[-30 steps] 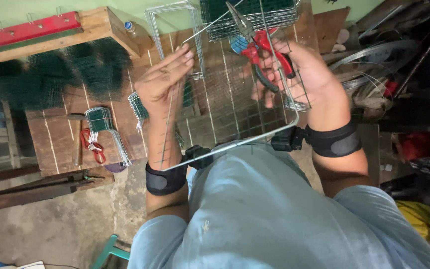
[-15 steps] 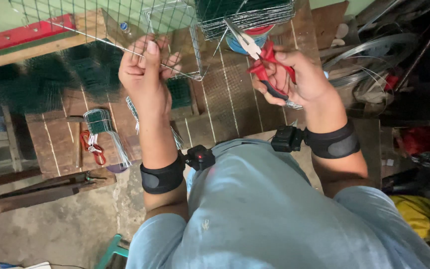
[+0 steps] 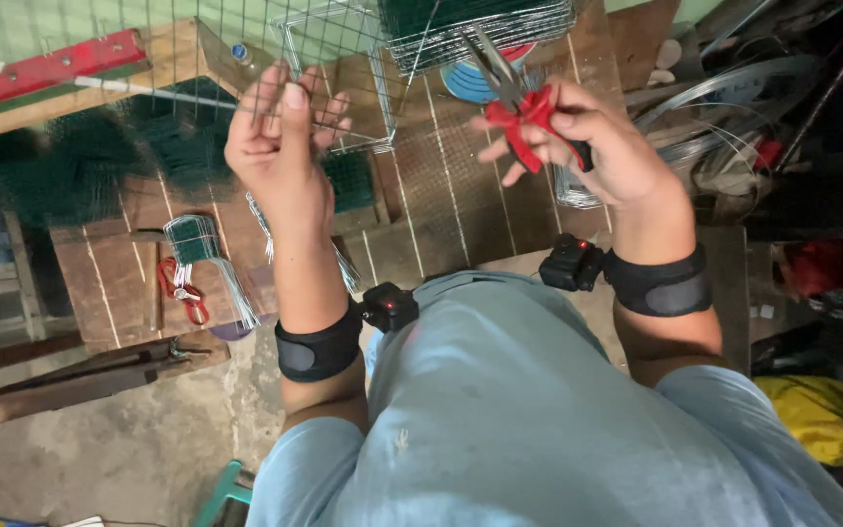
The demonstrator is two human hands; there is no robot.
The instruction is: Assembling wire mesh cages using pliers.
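Note:
My left hand is raised and grips a thin wire mesh panel that stretches up and to the left across the view. My right hand holds red-handled pliers, their metal jaws pointing up and left, clear of the mesh. Both wrists wear black bands with small black devices. A wooden workbench lies below both hands.
A stack of green wire mesh sits at the bench's far edge. Another pair of red-handled pliers lies beside a bundle of wire pieces. Coiled wire is at the right. A red-edged plank is at far left.
My left hand has lifted the mesh panel up and to the left, off my lap. My right hand with the pliers stayed near the same spot.

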